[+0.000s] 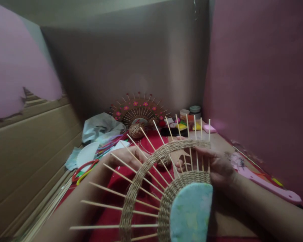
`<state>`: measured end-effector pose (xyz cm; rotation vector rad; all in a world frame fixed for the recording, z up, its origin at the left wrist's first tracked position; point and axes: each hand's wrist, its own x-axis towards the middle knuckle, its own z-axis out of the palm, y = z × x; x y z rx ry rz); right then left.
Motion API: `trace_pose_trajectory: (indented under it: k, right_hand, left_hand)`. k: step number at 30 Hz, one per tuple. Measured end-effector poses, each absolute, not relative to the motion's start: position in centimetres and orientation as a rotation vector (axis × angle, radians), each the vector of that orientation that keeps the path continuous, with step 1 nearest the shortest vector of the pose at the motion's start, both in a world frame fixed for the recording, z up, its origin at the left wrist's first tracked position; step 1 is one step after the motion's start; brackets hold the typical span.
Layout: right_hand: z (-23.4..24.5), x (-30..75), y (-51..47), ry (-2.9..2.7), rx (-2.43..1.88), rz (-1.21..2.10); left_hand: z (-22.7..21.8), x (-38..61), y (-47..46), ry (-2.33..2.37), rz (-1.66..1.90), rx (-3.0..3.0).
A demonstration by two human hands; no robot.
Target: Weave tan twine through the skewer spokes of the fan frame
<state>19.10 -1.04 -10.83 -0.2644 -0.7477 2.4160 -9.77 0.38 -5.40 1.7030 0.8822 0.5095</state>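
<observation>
No words, letters or numbers can be read here. The jar with the grey lid, the small tub, the yellow packet and the pink packet at the back are too little and blurry to tell if they have writing. The long pink handle by the wall is too blurry to tell as well.

We hold a fan: two woven bands cross pale sticks, spread far and left around its light-blue centre.
</observation>
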Motion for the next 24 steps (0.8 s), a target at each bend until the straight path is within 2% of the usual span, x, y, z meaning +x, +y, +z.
trace_pose_trajectory:
  k: [3, 7, 11, 17, 24]
  right_hand:
    - [-11.0, 19.1, -0.9, -0.759, -0.249, 2.412]
    - [-11.3, 19.2, -0.7, -0.774, -0.205, 2.412]
    - [-11.4, 19.3, -0.6, -0.800, -0.188, 2.419]
    - [-11.3, 19.2, -0.7, -0.811, -0.257, 2.379]
    - [-11.1, 19.2, -0.9, -0.761, -0.253, 2.400]
  left_hand:
    - [-4.9, -9.6, 0.0, 0.823, 0.303, 1.740]
    - [-5.2, -9.7, -0.2, 0.762, 0.620, 1.548]
    - [-5.9, -9.1, -0.4, 0.608, 0.779, 1.447]
    - [-6.5, -9.0, -0.6, 0.683, 0.692, 1.287]
    - [-6.3, -9.2, -0.3, 0.782, 0.603, 1.378]
